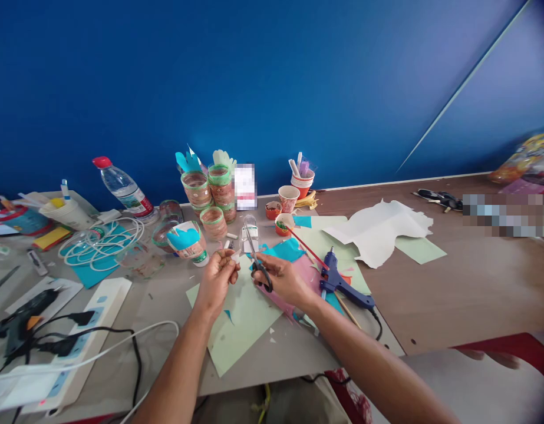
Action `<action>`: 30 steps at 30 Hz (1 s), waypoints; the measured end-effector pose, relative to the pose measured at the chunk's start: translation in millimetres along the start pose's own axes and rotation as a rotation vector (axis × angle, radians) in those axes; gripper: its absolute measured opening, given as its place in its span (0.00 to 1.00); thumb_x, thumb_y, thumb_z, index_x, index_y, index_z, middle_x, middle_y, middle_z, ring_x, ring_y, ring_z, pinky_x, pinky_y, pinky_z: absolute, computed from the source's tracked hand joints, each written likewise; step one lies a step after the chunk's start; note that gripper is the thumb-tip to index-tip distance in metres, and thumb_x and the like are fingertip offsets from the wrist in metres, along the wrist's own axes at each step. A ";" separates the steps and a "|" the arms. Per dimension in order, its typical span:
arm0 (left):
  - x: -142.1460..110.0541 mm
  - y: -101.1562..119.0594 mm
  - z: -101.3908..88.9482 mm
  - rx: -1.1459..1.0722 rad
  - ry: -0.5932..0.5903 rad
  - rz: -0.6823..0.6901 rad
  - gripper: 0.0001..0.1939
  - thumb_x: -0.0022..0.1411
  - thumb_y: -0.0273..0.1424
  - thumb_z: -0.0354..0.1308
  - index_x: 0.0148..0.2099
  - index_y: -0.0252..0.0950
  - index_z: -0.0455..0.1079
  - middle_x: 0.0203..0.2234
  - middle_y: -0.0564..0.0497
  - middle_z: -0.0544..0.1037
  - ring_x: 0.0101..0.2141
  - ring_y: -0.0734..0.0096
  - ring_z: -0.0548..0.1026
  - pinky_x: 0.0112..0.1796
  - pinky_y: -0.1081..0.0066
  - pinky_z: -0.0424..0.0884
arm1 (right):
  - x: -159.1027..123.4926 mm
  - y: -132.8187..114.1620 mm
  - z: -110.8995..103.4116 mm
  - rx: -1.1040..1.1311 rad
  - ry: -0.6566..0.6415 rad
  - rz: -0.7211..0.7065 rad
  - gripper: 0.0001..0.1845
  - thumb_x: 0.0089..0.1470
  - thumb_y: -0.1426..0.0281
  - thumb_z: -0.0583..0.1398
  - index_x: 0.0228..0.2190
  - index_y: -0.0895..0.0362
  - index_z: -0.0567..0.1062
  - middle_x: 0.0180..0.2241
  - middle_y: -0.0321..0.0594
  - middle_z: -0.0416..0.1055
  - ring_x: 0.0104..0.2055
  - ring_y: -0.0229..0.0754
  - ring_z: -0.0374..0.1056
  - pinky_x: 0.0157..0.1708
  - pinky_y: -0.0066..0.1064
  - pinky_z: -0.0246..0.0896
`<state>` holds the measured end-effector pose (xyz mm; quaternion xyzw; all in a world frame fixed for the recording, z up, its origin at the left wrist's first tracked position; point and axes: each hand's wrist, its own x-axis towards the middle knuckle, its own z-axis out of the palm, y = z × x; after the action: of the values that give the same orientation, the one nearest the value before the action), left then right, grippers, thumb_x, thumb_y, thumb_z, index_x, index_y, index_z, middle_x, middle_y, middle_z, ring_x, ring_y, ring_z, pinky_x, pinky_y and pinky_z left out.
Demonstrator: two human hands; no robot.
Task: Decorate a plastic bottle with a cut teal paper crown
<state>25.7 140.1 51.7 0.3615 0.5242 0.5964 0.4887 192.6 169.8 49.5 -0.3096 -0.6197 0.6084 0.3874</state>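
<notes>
My left hand (218, 277) pinches a small white scrap of paper (235, 257) between thumb and fingers. A pair of scissors (260, 268) with black handles is gripped in my right hand (280, 277), its blades pointing up and away from me. The two hands are close together above a pale green sheet (240, 330). Under and beside my right hand lie blue paper (287, 250) and pink paper (307, 274). Just beyond my left hand, a cup wrapped in blue paper (185, 238) leans to one side.
A blue glue gun (346, 285) lies right of my right hand, its cord trailing off the table. Decorated jars (195, 187) and paper cups (289, 197) stand near the blue wall. At left are a power strip (88, 330), a coiled white cable (99, 247) and a bottle (125, 191).
</notes>
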 end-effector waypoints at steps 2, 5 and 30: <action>-0.5 0.8 0.1 0.037 0.008 0.023 0.19 0.52 0.37 0.62 0.43 0.36 0.61 0.22 0.58 0.70 0.18 0.82 0.62 0.23 0.76 0.57 | 0.7 3.9 -0.4 -0.048 0.033 0.031 0.18 0.45 0.67 0.64 0.41 0.54 0.76 0.31 0.36 0.72 0.34 0.39 0.67 0.35 0.32 0.64; -2.8 1.2 1.8 0.149 -0.015 0.050 0.20 0.53 0.36 0.61 0.46 0.37 0.60 0.21 0.59 0.70 0.19 0.80 0.63 0.23 0.75 0.57 | 2.9 7.8 -0.8 -0.074 0.113 0.054 0.24 0.41 0.72 0.64 0.44 0.53 0.74 0.35 0.38 0.75 0.39 0.43 0.70 0.41 0.36 0.65; -11.9 4.0 12.0 -0.071 -0.159 -0.184 0.22 0.45 0.38 0.69 0.40 0.34 0.68 0.25 0.53 0.74 0.22 0.79 0.67 0.27 0.73 0.62 | 3.2 -7.2 -0.9 0.014 0.368 0.050 0.21 0.40 0.66 0.63 0.35 0.52 0.59 0.19 0.25 0.62 0.22 0.36 0.61 0.21 0.27 0.54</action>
<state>39.4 132.0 58.9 0.3403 0.4936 0.5366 0.5939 192.4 172.5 56.9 -0.4284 -0.5263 0.5550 0.4811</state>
